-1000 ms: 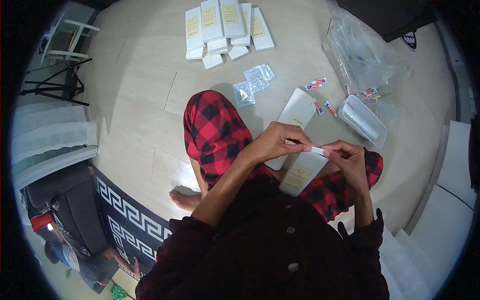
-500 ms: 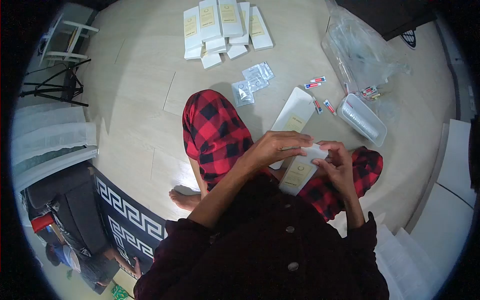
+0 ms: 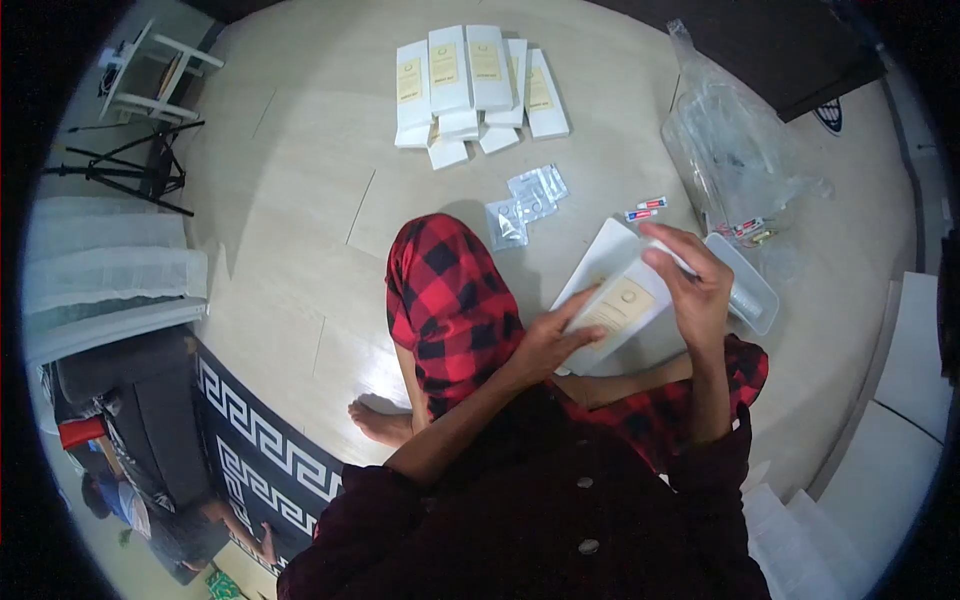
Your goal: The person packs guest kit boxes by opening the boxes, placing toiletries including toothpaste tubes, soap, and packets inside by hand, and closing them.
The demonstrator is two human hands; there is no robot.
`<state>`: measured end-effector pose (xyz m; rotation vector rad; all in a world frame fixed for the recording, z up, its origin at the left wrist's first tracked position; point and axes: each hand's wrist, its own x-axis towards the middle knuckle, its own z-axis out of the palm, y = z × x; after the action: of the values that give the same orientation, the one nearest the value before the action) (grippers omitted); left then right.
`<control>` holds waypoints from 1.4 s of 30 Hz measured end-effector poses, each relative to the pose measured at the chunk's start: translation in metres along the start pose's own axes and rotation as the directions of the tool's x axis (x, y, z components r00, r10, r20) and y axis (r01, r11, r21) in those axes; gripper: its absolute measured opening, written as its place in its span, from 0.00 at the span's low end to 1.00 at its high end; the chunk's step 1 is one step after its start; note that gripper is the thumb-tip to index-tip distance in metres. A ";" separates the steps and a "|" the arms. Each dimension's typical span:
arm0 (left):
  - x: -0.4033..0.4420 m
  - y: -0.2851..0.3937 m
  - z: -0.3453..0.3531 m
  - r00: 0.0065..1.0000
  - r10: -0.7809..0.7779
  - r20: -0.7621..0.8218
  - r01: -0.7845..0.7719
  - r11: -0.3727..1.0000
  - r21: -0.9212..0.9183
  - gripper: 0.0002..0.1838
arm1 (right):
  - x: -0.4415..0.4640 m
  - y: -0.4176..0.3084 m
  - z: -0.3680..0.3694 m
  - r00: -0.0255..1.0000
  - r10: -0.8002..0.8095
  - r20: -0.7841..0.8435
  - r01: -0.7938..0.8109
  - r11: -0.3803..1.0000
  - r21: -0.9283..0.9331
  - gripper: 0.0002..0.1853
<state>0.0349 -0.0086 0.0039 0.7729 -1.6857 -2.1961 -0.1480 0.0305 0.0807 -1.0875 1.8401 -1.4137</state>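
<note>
A slim white box (image 3: 622, 305) with a cream label is held up at a slant above my lap. My left hand (image 3: 548, 345) grips its lower end, thumb across the label. At the upper end, my right hand (image 3: 698, 285) has its thumb and fingers closed on the top edge; whether a flap is pinched there I cannot make out. A second white box (image 3: 598, 260) lies flat on the floor behind the held one, partly covered by it. Just beyond are small toothpaste tubes (image 3: 641, 215).
Silver sachets (image 3: 508, 224) lie ahead of my knee. A stack of labelled white boxes (image 3: 450, 80) sits farther off. To the right are a white plastic tray (image 3: 768, 308), partly hidden, and a clear plastic bag (image 3: 735, 140). Another person (image 3: 190, 520) is at lower left.
The box has risen from my lap and tilted to the right. My left hand has shifted from its top to its lower end; my right hand has moved up. The view has shifted slightly.
</note>
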 end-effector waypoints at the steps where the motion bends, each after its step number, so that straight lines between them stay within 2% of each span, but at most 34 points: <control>1: 0.003 0.003 -0.003 0.992 0.051 -0.114 -0.057 0.997 -0.048 0.29 | 0.009 -0.001 0.007 0.998 0.007 -0.066 -0.008 1.000 -0.013 0.11; 2: 0.008 0.002 -0.009 0.993 0.055 -0.101 -0.060 0.997 -0.045 0.29 | 0.020 0.001 0.012 0.997 0.004 -0.080 -0.005 1.000 -0.016 0.11; 3: 0.017 -0.001 -0.017 0.960 0.161 -0.227 -0.125 0.979 0.162 0.28 | 0.032 0.006 0.016 0.962 -0.236 -0.139 0.203 0.955 -0.218 0.10; 4: 0.028 0.002 -0.026 0.900 0.289 -0.325 -0.161 0.916 0.366 0.28 | 0.041 0.006 0.019 0.871 -0.469 -0.144 0.374 0.826 -0.422 0.10; 5: 0.044 0.007 -0.045 0.861 0.241 -0.448 -0.029 0.903 0.429 0.27 | 0.045 0.002 0.023 0.830 -0.526 -0.184 0.409 0.799 -0.440 0.08; 6: 0.063 0.018 -0.071 0.800 0.200 -0.566 0.111 0.877 0.468 0.26 | 0.044 0.001 0.026 0.827 -0.529 -0.192 0.405 0.796 -0.451 0.08; 7: 0.084 0.038 -0.096 0.735 0.276 -0.619 0.044 0.892 0.450 0.24 | 0.037 0.000 0.028 0.889 -0.366 -0.274 0.281 0.910 -0.304 0.08; 8: 0.110 0.044 -0.128 0.683 0.429 -0.591 -0.037 0.828 0.559 0.23 | 0.031 0.002 0.029 0.927 -0.187 -0.326 0.149 0.979 -0.138 0.07; 9: 0.149 0.025 -0.176 0.519 0.679 -0.519 -0.134 0.664 0.736 0.23 | 0.024 0.010 0.026 0.921 -0.217 -0.323 0.157 0.967 -0.202 0.07; 10: 0.161 0.060 -0.185 0.625 0.486 -0.611 0.031 0.767 0.641 0.25 | 0.016 0.017 0.024 0.926 -0.205 -0.319 0.138 0.966 -0.219 0.07; 12: 0.202 0.073 -0.227 0.625 0.434 -0.649 0.161 0.742 0.651 0.26 | -0.004 0.035 0.019 0.935 -0.161 -0.316 0.082 0.965 -0.248 0.06; 13: 0.221 0.072 -0.248 0.627 0.440 -0.643 0.156 0.737 0.657 0.26 | -0.013 0.044 0.017 0.939 -0.128 -0.318 0.043 0.964 -0.263 0.06; 14: 0.240 0.065 -0.268 0.605 0.468 -0.645 0.261 0.648 0.715 0.26 | -0.023 0.050 0.016 0.937 -0.129 -0.325 0.042 0.964 -0.261 0.06; 15: 0.250 0.061 -0.282 0.587 0.495 -0.641 0.361 0.548 0.754 0.27 | -0.034 0.055 0.015 0.939 -0.022 -0.344 -0.047 0.981 -0.189 0.05; 16: 0.252 0.058 -0.288 0.601 0.491 -0.631 0.350 0.548 0.760 0.27 | -0.041 0.061 0.013 0.928 0.091 -0.360 -0.143 0.983 -0.118 0.05; 18: 0.258 0.040 -0.289 0.613 0.585 -0.531 0.572 0.134 0.809 0.27 | -0.054 0.068 0.010 0.918 0.113 -0.381 -0.189 0.967 -0.169 0.05; 19: 0.267 0.023 -0.320 0.689 0.631 -0.357 0.385 0.099 0.918 0.29 | -0.062 0.072 0.005 0.918 0.119 -0.379 -0.211 0.954 -0.211 0.06; 20: 0.279 0.008 -0.340 0.717 0.676 -0.172 0.185 0.054 0.981 0.32 | -0.068 0.078 -0.002 0.906 0.129 -0.403 -0.235 0.945 -0.226 0.06; 22: 0.260 0.038 -0.303 0.834 0.362 -0.415 0.393 0.137 0.909 0.36 | -0.076 0.093 -0.015 0.931 0.056 -0.361 -0.203 0.901 -0.384 0.08; 23: 0.258 0.043 -0.302 0.867 0.297 -0.401 0.383 0.118 0.916 0.41 | -0.075 0.100 -0.027 0.930 -0.065 -0.363 -0.131 0.862 -0.490 0.10; 24: 0.257 0.044 -0.303 0.865 0.299 -0.402 0.386 0.115 0.915 0.41 | -0.074 0.112 -0.043 0.923 -0.108 -0.370 -0.148 0.787 -0.599 0.11; 25: 0.260 0.044 -0.305 0.850 0.347 -0.397 0.419 0.013 0.908 0.43 | -0.071 0.125 -0.059 0.915 -0.156 -0.373 -0.164 0.700 -0.695 0.11; 26: 0.262 0.042 -0.305 0.834 0.398 -0.384 0.449 -0.084 0.889 0.45 | -0.066 0.133 -0.074 0.879 -0.093 -0.468 -0.240 0.762 -0.601 0.12; 27: 0.261 0.035 -0.303 0.798 0.534 -0.280 0.398 -0.119 0.909 0.45 | -0.062 0.140 -0.090 0.834 -0.021 -0.552 -0.308 0.811 -0.497 0.13; 28: 0.257 0.037 -0.288 0.795 0.539 -0.278 0.398 -0.117 0.910 0.45 | -0.055 0.149 -0.107 0.832 -0.028 -0.554 -0.305 0.811 -0.499 0.13; 30: 0.244 0.040 -0.232 0.704 0.703 -0.098 0.176 -0.039 0.984 0.45 | -0.038 0.167 -0.130 0.938 0.009 -0.347 -0.216 0.798 -0.563 0.14; 31: 0.232 0.039 -0.201 0.727 0.678 -0.105 0.129 0.016 0.992 0.46 | -0.030 0.175 -0.133 0.938 0.006 -0.347 -0.212 0.802 -0.558 0.14; 33: 0.206 0.032 -0.142 0.749 0.658 -0.072 -0.017 0.127 0.992 0.45 | -0.017 0.186 -0.136 0.985 0.172 -0.007 -0.131 0.725 -0.676 0.21; 34: 0.193 0.027 -0.115 0.736 0.674 -0.066 -0.085 0.189 0.978 0.43 | -0.010 0.187 -0.139 0.986 0.165 -0.005 -0.126 0.728 -0.673 0.21; 36: 0.166 0.022 -0.069 0.754 0.652 -0.072 -0.176 0.306 0.936 0.38 | -0.002 0.185 -0.142 0.953 0.281 0.110 -0.097 0.632 -0.769 0.25; 38: 0.143 0.027 -0.039 0.762 0.645 -0.061 -0.227 0.354 0.907 0.37 | -0.009 0.171 -0.146 0.969 0.234 0.078 -0.103 0.671 -0.734 0.26; 40: 0.125 0.028 -0.018 0.916 0.391 -0.087 -0.273 0.768 0.579 0.33 | -0.022 0.146 -0.149 0.979 0.198 0.041 -0.113 0.706 -0.700 0.28; 41: 0.122 0.023 -0.010 0.916 0.392 -0.082 -0.276 0.768 0.578 0.33 | -0.028 0.131 -0.149 0.993 0.107 0.046 -0.051 0.752 -0.657 0.29; 42: 0.122 0.014 -0.003 0.984 0.177 -0.034 -0.164 0.955 0.249 0.31 | -0.035 0.113 -0.146 0.999 0.013 0.041 0.015 0.789 -0.614 0.29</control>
<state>-0.0654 -0.0778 -0.0138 0.7086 -1.9415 -1.8577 -0.2793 0.1457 0.0116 -1.4030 2.3406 -0.7688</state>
